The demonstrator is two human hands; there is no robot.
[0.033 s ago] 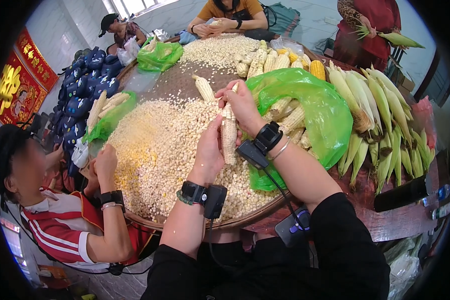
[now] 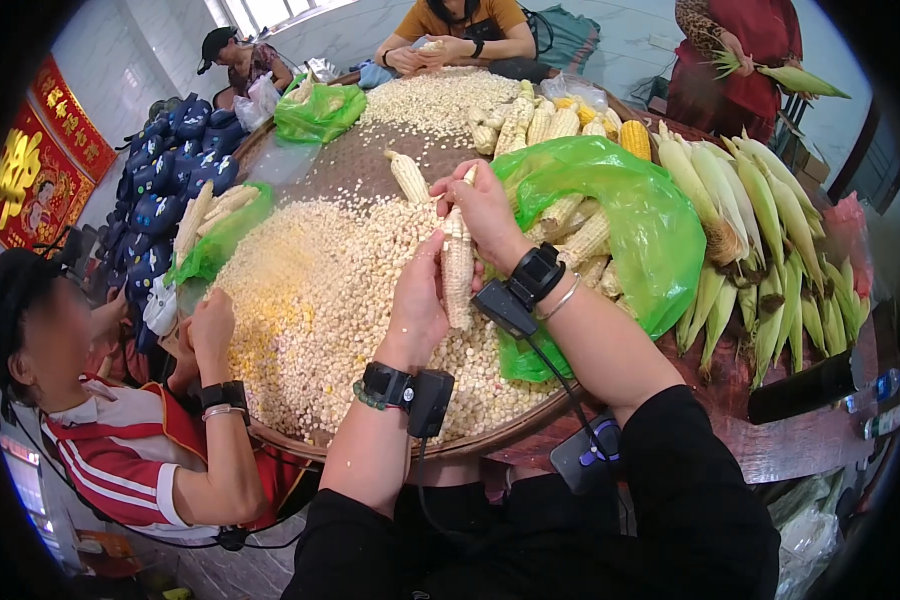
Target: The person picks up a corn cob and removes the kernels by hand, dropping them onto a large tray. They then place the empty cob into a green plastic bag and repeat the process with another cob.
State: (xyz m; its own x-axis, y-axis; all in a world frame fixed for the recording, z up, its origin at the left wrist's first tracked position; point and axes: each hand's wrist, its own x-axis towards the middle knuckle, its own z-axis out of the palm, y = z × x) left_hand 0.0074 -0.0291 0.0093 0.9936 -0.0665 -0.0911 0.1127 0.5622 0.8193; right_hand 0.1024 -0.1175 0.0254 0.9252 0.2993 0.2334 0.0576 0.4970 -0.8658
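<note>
Corn cob (image 2: 458,270) is held aslant above the near right part of the kernel pile (image 2: 320,300). Its side is clasped by the left hand (image 2: 420,300), that grip wrapped around it; its upper end is pinched by the right hand (image 2: 485,208), whose thumb contact cannot be clearly told. For good control, the cob is probably best steadied by the left grip, with thumb pressure applied along the rows and loose kernels caught low over the pile. Right of the pile, more cobs (image 2: 585,235) are held in a green bag (image 2: 660,235); beyond its middle, a pale cob (image 2: 408,177) is seen.
</note>
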